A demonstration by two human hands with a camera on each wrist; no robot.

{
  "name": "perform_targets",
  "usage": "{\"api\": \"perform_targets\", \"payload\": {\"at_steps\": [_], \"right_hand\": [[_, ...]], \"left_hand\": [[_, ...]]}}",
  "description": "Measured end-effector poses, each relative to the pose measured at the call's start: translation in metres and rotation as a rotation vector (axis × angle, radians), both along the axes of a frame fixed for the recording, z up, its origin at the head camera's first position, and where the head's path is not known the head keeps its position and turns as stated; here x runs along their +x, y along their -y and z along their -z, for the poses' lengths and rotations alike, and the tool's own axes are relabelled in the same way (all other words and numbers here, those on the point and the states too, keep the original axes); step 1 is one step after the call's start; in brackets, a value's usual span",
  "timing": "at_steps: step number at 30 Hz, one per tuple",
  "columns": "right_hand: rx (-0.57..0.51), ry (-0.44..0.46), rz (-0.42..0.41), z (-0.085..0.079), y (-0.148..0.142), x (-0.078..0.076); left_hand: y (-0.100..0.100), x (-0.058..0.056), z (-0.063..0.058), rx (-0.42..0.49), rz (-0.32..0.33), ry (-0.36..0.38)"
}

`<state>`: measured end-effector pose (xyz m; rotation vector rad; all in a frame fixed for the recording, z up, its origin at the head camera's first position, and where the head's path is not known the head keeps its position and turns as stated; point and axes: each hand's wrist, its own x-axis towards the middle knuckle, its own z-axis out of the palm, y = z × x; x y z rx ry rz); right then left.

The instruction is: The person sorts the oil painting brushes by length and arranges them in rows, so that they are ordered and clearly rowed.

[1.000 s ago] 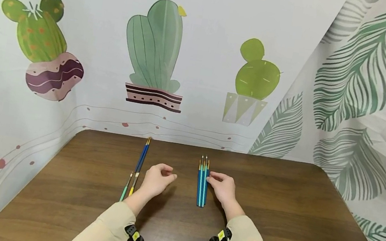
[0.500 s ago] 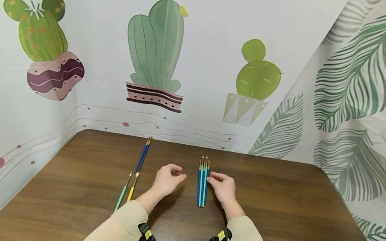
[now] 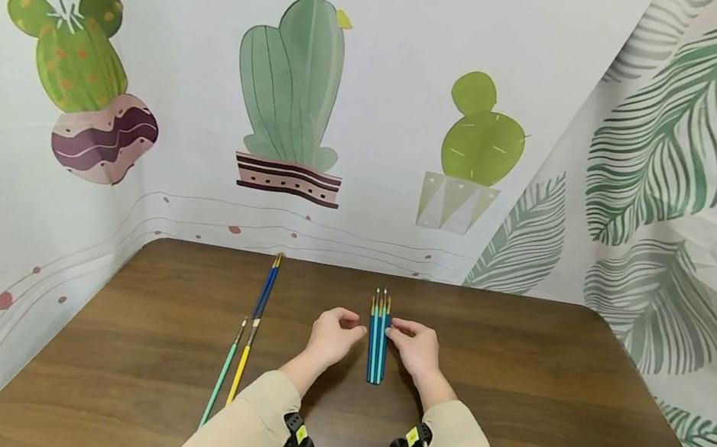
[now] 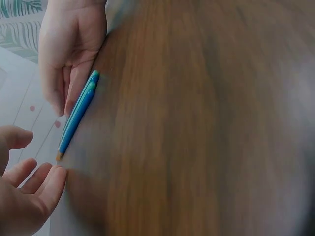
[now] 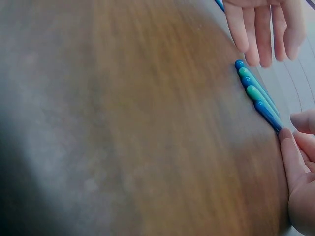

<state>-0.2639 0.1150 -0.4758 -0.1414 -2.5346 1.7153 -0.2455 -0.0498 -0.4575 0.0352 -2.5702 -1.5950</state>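
Note:
Several blue and teal paintbrushes lie side by side on the wooden table, bristles toward the far edge. My left hand is just left of them, thumb and fingers apart, with a small gap to the row. On the other side, my right hand has its fingertips against the rightmost blue brush. In the right wrist view, the rounded handle ends of the row show between my two hands. The left wrist view shows my left fingers relaxed near the bristle end, holding nothing.
To the left lie two dark blue brushes near the far edge. Nearer are a green brush and a yellow brush, whose lower ends reach my left sleeve. A printed cloth hangs behind the table.
My left hand has moved right, from near the left brushes to beside the row, uncovering more of the green and yellow handles. My right hand has stayed at the row.

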Motion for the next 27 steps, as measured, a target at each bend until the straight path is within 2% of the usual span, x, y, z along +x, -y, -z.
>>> {"api": "perform_targets", "payload": {"at_steps": [6, 9, 15, 18, 23, 27], "right_hand": [[-0.005, 0.011, -0.003, 0.0, 0.0, 0.0], [-0.005, 0.002, -0.004, 0.0, 0.001, 0.0], [-0.007, -0.009, -0.013, 0.0, 0.002, -0.001], [-0.003, -0.007, -0.014, 0.0, 0.002, -0.001], [0.0, -0.011, -0.009, 0.001, 0.0, -0.001], [-0.001, -0.013, -0.008, 0.001, 0.0, -0.002]], "left_hand": [[-0.012, -0.003, 0.002, 0.064, 0.008, 0.019], [-0.016, -0.005, 0.001, 0.131, 0.012, 0.044], [-0.02, -0.009, 0.0, 0.325, 0.028, 0.138], [-0.022, -0.01, 0.0, 0.383, 0.034, 0.161], [-0.024, -0.011, 0.002, 0.421, 0.017, 0.168], [-0.028, -0.012, 0.004, 0.382, -0.02, 0.147]]}}
